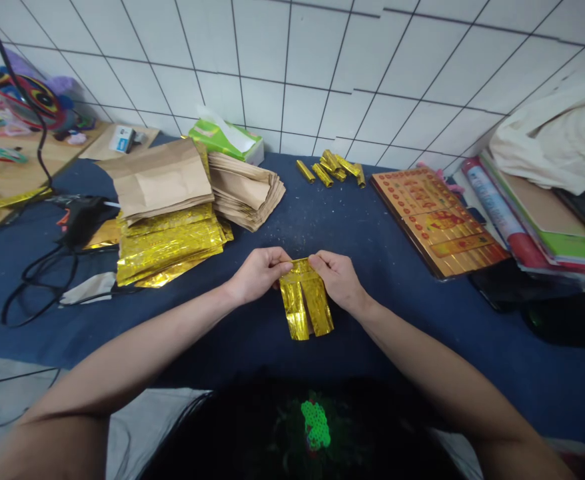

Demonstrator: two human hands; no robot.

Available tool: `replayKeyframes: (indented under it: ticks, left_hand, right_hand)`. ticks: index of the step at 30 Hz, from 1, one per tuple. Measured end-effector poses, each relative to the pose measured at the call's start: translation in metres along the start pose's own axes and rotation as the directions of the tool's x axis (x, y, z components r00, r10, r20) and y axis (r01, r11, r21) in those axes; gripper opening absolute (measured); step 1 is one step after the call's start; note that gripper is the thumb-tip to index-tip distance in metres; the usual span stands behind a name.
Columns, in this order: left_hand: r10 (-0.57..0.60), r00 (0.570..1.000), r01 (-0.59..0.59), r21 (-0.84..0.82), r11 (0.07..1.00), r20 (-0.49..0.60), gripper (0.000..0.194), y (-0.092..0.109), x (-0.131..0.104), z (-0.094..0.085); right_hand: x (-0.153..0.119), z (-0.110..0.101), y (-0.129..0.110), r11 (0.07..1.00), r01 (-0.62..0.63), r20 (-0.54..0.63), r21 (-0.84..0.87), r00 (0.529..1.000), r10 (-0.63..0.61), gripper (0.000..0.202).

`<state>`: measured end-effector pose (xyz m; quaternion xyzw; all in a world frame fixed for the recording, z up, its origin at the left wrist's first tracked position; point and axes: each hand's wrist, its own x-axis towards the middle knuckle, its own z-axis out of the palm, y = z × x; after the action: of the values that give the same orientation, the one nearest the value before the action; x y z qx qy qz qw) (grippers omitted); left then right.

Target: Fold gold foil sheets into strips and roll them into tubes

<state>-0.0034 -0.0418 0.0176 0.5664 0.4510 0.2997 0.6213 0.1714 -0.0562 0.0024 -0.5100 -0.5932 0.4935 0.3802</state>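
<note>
Folded gold foil sheet (306, 303) pinched at its top between both hands (257, 272) (339, 277).

Gold foil piece (306, 303) top edge hidden under fingertips (283, 268); white bag (562, 137) cut by right edge.

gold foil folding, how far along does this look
Done: a few folded gold pieces lie at the back of the blue cloth. In hand: the left hand and right hand pinch the top of one foil sheet, partly folded. Left: a thick foil stack and brown paper.
</note>
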Motion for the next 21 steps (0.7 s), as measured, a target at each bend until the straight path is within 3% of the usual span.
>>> replayKeyframes:
  ticks: [7,16,21]
  left_hand:
    - [0.047,0.998,-0.047,-0.002,0.999,-0.04,0.019,-0.0035,0.0004,-0.0041]
    - [-0.002,0.999,-0.007,-0.165,0.986,-0.051,0.022,-0.0048,0.0018,-0.0023]
    - [-0.002,0.995,-0.019,-0.198,0.98,-0.104,0.022,-0.0061,0.0034,-0.0024]
  right_hand:
    - [0.0009,-0.0035,0.0018,0.999,-0.037,0.061,-0.025,0.997,0.038,0.04]
    - [0.0003,-0.0025,0.0043,1.0,0.009,-0.1,-0.02,0.995,-0.011,0.037]
    - [0.002,-0.0036,0.0047,1.0,-0.011,-0.069,-0.023,0.998,0.01,0.037]
